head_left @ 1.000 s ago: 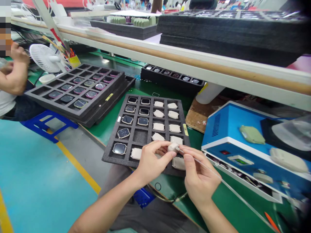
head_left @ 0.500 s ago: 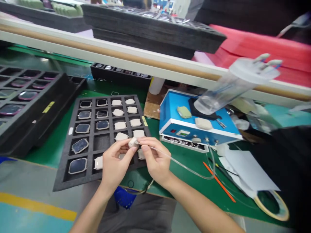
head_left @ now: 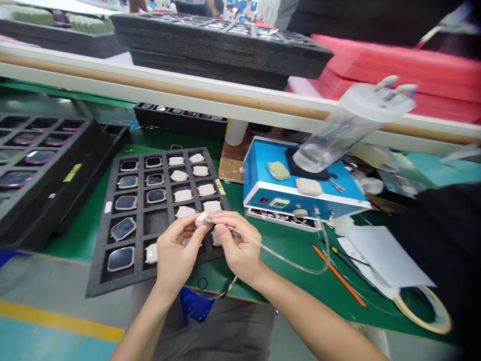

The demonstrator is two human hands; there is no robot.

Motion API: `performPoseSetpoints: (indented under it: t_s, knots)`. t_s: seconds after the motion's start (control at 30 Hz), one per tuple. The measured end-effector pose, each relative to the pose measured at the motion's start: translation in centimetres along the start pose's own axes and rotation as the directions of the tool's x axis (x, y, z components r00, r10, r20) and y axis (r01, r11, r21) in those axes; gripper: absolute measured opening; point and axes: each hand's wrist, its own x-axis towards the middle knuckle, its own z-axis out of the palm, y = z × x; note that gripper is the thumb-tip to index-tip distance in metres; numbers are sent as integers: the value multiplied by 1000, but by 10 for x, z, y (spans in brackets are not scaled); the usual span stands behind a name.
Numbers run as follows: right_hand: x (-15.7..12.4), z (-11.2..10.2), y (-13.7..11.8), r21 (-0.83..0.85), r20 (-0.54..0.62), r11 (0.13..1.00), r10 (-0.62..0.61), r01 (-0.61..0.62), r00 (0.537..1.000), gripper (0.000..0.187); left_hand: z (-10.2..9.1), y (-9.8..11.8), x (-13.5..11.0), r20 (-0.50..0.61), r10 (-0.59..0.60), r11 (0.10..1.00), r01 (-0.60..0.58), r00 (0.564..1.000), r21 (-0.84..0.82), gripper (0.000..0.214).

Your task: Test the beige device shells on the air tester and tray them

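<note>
My left hand [head_left: 173,258] pinches a small beige watch case [head_left: 202,219] on edge between thumb and fingers. Against it, the fingers of my right hand [head_left: 240,248] are closed on the end of a thin clear tube [head_left: 280,255]; whatever tip it has is mostly hidden. The tube loops back to the front of a blue control box [head_left: 259,163]. Beneath both hands lies a black foam tray [head_left: 95,255], with dark-screened watch faces [head_left: 121,259] in its left pockets and beige watch cases [head_left: 183,195] on the right.
Stacked dark trays [head_left: 48,200] stand at the left. On the blue box are a tilted clear cylinder [head_left: 332,135], a green piece [head_left: 278,170] and a beige piece [head_left: 309,187]. An orange stick [head_left: 340,276], white paper [head_left: 389,260] and a tape roll [head_left: 443,321] lie right. A shelf rail [head_left: 180,90] crosses behind.
The view has shifted slightly. My hands keep the watch case and tube end together in nearly the same pose, the case turned a little at most.
</note>
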Motion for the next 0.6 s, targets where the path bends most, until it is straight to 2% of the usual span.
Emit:
performPoseSetpoints:
  t_s: [0.07, 0.13, 0.17, 0.23, 0.27, 0.33, 0.4, 0.43, 0.47, 0.6]
  knots:
    - [-4, -3, 0, -6, -14, 1000, 4, -4, 1000, 18, -19, 9, 10, 17, 127, 969, -128, 992, 213, 25]
    - [-8, -5, 1, -8, -34, 1000, 29, -29, 999, 17, -46, 21, 29, 108, 231, 843, -254, 967, 474, 30]
    - [-10, -5, 2, -5, -41, 999, 46, -46, 998, 16, -60, 26, 40, 199, 223, 754, -298, 954, 585, 32]
    - [-12, -5, 5, 2, -38, 997, 71, -71, 997, 14, -84, 33, 60, 383, 85, 602, -354, 920, 716, 34]
    - [-13, -5, 5, 2, -32, 997, 79, -79, 996, 14, -93, 34, 68, 464, -14, 559, -378, 885, 738, 35]
    - [-13, -4, 6, -5, -24, 996, 83, -84, 996, 14, -102, 33, 79, 566, -185, 520, -409, 803, 750, 38]
    - [-12, -3, 5, -12, -24, 997, 79, -79, 997, 14, -105, 29, 83, 616, -265, 525, -425, 742, 738, 41]
    - [-12, -3, 6, -13, -25, 997, 75, -76, 997, 14, -106, 27, 83, 619, -264, 532, -424, 740, 733, 41]
    - [-12, -3, 6, -12, -25, 997, 73, -74, 997, 14, -106, 24, 83, 607, -240, 540, -415, 758, 732, 41]
    - [-12, -3, 7, -11, -12, 996, 90, -90, 996, 13, -101, 15, 90, 409, -38, 532, -328, 912, 781, 35]
